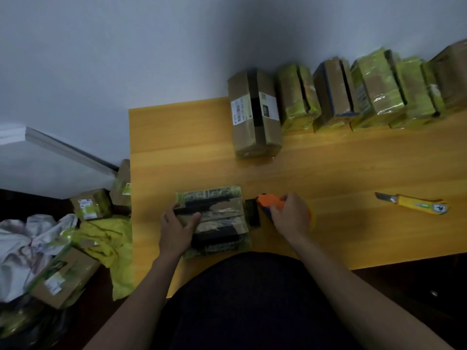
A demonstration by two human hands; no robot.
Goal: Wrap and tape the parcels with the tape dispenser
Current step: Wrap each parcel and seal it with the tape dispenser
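Parcel [214,218] under left hand [177,228] (thumb curled on top), right hand [290,213] grip holding dispenser [269,202] beside it

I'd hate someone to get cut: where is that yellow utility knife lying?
In the head view, the yellow utility knife lies on the wooden table, right of the right hand, untouched.
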